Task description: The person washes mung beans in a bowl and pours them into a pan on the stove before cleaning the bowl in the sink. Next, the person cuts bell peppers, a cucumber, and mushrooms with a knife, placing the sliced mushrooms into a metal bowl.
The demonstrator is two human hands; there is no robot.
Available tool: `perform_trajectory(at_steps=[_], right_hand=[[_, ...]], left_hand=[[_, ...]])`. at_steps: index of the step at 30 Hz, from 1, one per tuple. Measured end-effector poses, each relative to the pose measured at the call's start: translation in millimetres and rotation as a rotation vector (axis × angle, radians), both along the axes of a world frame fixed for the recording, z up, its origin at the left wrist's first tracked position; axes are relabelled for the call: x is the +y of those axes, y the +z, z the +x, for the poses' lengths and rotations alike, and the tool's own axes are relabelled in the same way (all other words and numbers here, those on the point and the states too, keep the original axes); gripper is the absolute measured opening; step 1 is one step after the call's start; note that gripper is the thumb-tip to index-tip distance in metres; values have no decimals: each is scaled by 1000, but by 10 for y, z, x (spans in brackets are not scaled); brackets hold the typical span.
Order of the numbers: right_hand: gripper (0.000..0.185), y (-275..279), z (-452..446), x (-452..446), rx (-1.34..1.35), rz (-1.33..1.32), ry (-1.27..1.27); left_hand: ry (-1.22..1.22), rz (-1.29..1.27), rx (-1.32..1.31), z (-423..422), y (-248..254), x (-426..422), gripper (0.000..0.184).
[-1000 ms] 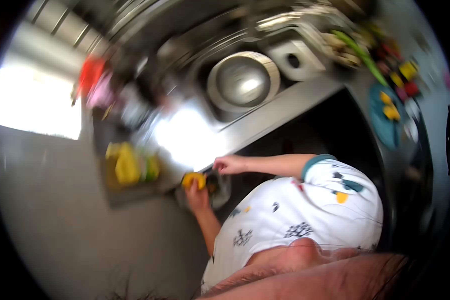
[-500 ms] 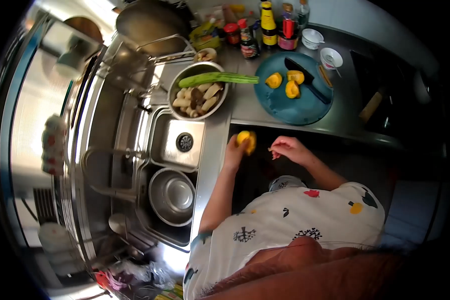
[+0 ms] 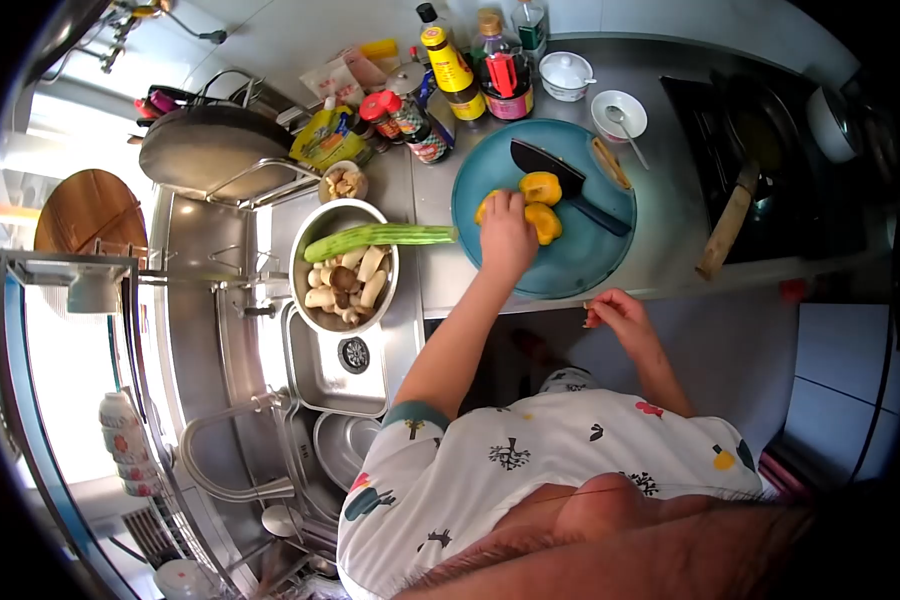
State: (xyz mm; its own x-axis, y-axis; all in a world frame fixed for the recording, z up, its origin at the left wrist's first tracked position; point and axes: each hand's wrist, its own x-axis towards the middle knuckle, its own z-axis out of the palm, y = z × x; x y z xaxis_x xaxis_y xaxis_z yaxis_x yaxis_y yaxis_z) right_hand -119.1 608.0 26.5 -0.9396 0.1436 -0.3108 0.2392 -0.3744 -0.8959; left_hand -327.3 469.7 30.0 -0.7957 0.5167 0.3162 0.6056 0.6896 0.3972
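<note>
My left hand (image 3: 508, 238) reaches over the round blue cutting board (image 3: 475, 255), fingers closed down among yellow bell pepper pieces (image 3: 542, 188). Its fingertips hide part of what lies under them. A black knife (image 3: 575, 190) rests on the board beside the pieces, its handle towards the lower right. Below the counter edge, in front of my body, is my right hand (image 3: 620, 318); its thumb and fingers pinch something small that I cannot make out.
Left of the board, a steel bowl (image 3: 296, 275) holds mushrooms and a long green ridged gourd (image 3: 370, 238), which overhangs towards the board. The sink (image 3: 335, 385) lies below. Bottles (image 3: 455, 75) and small white bowls (image 3: 620, 115) line the back. A wok (image 3: 760, 130) sits on the stove, right.
My left hand has moved up from below the counter edge to the board with the bell pepper piece. My right hand stays pinched below the edge. The view has shifted.
</note>
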Motion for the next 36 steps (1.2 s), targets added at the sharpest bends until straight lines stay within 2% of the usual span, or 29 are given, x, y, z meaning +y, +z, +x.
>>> perform_trajectory(at_steps=[2,4,5,7,8,10,14,16,17,19,21,23,25,27,29,31,32,34,36], right_hand=[[11,-30,-19,-29,-2,-23,-14],[10,-70,8,-35,11,-42,-25],[10,-116,42,-33,8,-39,-30],[10,-129,97,11,27,16,-62],[10,-168,147,14,26,16,-60],[10,-215,198,27,-27,45,-108],[10,-12,169,68,-49,77,-108],[10,62,99,58,-5,91,-134],[10,72,47,42,3,98,-127],[9,126,-114,1,112,220,-145],[8,365,-305,-120,204,263,-89],[7,638,-436,-357,302,288,-13],[5,797,-476,-698,482,308,188],[10,788,-459,-1125,693,461,360],[11,856,-316,-1699,878,549,503],[14,769,-39,-2243,973,548,676],[15,736,163,-2520,1023,522,738],[15,718,674,-3041,1094,464,867],[15,846,1274,-3564,1177,376,1014]], left_hand=[[-42,98,-54,-321,-87,222,35],[65,-67,-327,-634,-245,399,39],[59,-65,-330,-744,-285,485,39],[-15,-431,-576,-930,-215,601,44],[-13,-431,-578,-1002,-301,618,44],[-189,-400,-612,-1092,-453,644,46],[-148,-286,-634,-986,-431,677,45],[-26,168,-559,-895,-336,669,34],[-22,177,-551,-843,-296,618,34],[-71,629,-649,-604,19,415,25],[-80,1010,-1043,-191,170,79,18],[-113,1372,-1310,429,497,-425,22],[-81,1497,-1342,893,172,-1019,24],[94,1590,-1294,1476,241,-1548,25],[237,1743,-1112,2084,210,-2014,28],[351,1885,-921,2732,290,-2378,46],[426,1924,-828,3074,288,-2551,46],[444,1973,-580,3776,312,-2862,64],[544,2015,-384,4538,412,-3155,66]])
